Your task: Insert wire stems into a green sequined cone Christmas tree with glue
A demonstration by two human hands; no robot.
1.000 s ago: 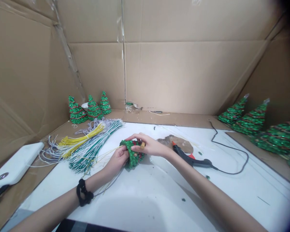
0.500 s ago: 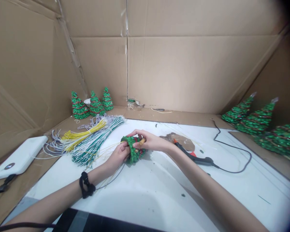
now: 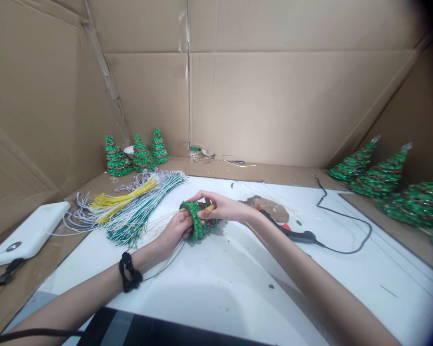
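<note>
A small green decorative Christmas tree (image 3: 201,230) lies on its side on the white board, its open base turned to the left. My left hand (image 3: 180,226) is closed at that base, its fingertips partly inside the rim. Thin yellow and white wires run out past these fingers. Over the top of the tree curves my right hand (image 3: 216,205), closed round a tool with a wooden handle (image 3: 210,209) while its fingers rest on the tree. The tool's working end is hidden.
Bundled green, yellow and white wires (image 3: 144,204) lie left of the tree. A black glue gun (image 3: 299,235) with a cord rests right, beside brown cardboard (image 3: 270,209). Finished trees stand at back left (image 3: 117,157) and right (image 3: 386,170). A white power bank (image 3: 31,233) sits far left.
The camera view has shifted slightly. Both hands keep their hold at the tree, with only small finger movement; the wooden handle is tilted a little differently.
</note>
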